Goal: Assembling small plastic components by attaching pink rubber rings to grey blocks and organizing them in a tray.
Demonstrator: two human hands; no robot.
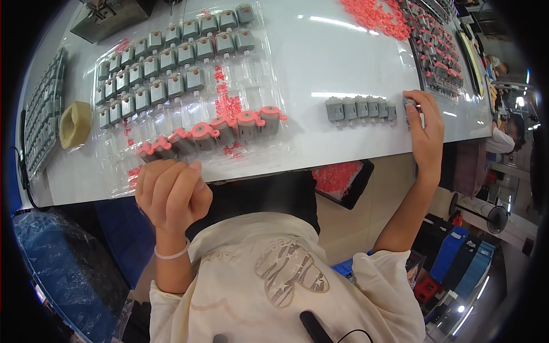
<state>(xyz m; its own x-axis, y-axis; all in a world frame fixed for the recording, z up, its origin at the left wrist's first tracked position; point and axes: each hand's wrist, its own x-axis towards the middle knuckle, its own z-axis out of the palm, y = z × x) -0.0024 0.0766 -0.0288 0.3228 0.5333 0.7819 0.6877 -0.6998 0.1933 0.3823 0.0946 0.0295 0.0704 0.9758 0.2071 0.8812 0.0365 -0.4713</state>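
Note:
My left hand (171, 191) is curled closed at the near edge of a clear plastic tray (260, 86). Its fingertips are turned away, so whatever they may hold is hidden. Just beyond its knuckles, a slanting row of grey motors with pink ring-shaped caps (205, 131) lies across the tray's near side. Farther back in the tray stand several rows of bare grey motors (174, 84). On the right, my right hand (426, 128) pinches a small grey motor (408, 103), mostly covered by the fingers. Left of that hand, a short row of grey motors (361, 108) rests on the white tabletop (320, 63).
Loose pink caps (377, 17) are heaped at the back, beside a dark tray of capped motors (437, 57). A yellowish block (75, 124) and another motor tray (46, 108) sit at left. Below the table edge is a black bin of pink pieces (340, 180). Another person (506, 137) is far right.

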